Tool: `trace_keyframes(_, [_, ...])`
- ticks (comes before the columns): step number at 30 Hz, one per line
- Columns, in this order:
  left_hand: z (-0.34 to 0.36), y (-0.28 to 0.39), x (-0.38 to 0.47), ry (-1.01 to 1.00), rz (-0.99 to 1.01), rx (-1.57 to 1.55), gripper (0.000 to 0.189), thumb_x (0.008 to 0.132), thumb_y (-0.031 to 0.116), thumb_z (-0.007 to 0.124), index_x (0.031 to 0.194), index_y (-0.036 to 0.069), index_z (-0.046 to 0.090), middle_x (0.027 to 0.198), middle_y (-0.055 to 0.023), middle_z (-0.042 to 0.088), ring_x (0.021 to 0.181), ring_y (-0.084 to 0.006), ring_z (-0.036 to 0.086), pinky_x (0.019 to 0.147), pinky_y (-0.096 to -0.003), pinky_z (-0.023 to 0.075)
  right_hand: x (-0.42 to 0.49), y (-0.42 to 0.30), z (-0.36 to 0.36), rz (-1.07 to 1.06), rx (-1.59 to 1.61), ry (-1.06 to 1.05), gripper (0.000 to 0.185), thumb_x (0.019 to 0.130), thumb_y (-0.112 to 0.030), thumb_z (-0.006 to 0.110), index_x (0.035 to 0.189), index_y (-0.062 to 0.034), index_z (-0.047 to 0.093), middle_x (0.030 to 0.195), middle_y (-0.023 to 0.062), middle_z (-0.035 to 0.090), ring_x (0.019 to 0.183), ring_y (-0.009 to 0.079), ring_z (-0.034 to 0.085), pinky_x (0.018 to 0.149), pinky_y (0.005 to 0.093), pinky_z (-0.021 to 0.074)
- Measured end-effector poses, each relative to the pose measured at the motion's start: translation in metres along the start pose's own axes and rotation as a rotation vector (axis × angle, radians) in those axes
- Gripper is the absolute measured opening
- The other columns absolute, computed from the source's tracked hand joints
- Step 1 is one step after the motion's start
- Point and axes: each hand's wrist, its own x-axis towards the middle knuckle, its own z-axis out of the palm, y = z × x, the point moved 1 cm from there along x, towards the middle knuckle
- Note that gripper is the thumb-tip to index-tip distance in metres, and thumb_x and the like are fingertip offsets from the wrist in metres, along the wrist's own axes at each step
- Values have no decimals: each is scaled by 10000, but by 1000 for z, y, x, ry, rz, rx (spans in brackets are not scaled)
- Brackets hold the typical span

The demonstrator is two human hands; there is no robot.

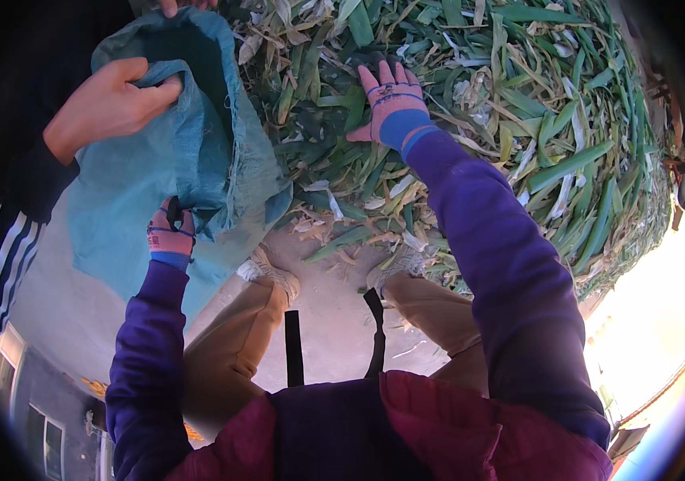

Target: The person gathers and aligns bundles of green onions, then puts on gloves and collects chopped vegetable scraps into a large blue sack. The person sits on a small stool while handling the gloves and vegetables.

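My left hand point(172, 234), in a pink glove with a blue cuff and dark fingertips, grips the near rim of a teal woven sack point(138, 210). The sack's mouth gapes upward, and its inside is dark. My right hand point(393, 99), gloved the same way, lies palm down with spread fingers on a big heap of green and dried leaf trimmings point(529, 126), which look like leek or scallion leaves. Its fingertips are partly lost among the leaves. Another person's bare hand point(117, 99) pinches the sack's rim on the left.
Fingers of a further hand point(169, 7) touch the sack's far rim. The other person's striped trouser leg point(11, 264) stands at left. My shoes point(270, 270) are on the concrete floor point(330, 324), near scattered leaves. A building with windows point(45, 433) shows lower left.
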Motion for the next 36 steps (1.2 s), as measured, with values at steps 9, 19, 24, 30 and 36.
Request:
trace_keyframes(9, [11,21,64,-212,102,-168,384,757,44,575,1134,12,514,984,-135,608,906,-201,599,814,-290,459,42,-7,33,-88,-127,-13,1081,516,-482,771,1383,-136,225,1311,156,379,1217,317,362,1015,477,236])
trace_keyframes(19, [9,99,79,-478,19,-739,634,789,293,665,1266,-17,384,1152,-157,528,1038,-204,533,908,-307,408,36,-3,38,-35,91,20,430,801,-229,485,1211,-117,422,1049,115,621,967,266,600,877,420,371])
trace_keyframes(24, [11,112,86,-444,61,-595,652,809,266,643,1282,-57,332,1186,-162,507,1061,-231,511,899,-309,414,29,-5,36,-51,102,42,407,814,-294,468,1185,-127,449,1037,108,627,952,264,606,860,424,379])
trace_keyframes(30, [27,120,88,-336,-244,-809,563,756,346,681,1097,-55,484,912,-137,597,854,-198,574,738,-281,451,20,-3,35,-61,35,92,331,822,-377,437,1014,-157,593,1013,93,625,910,246,610,781,380,433])
trace_keyframes(36, [17,114,92,-83,-314,-280,487,747,364,667,936,-68,547,807,-147,626,736,-247,602,667,-329,468,14,-2,26,-81,59,110,472,756,-411,528,1161,-170,506,1026,110,623,899,273,614,771,383,452])
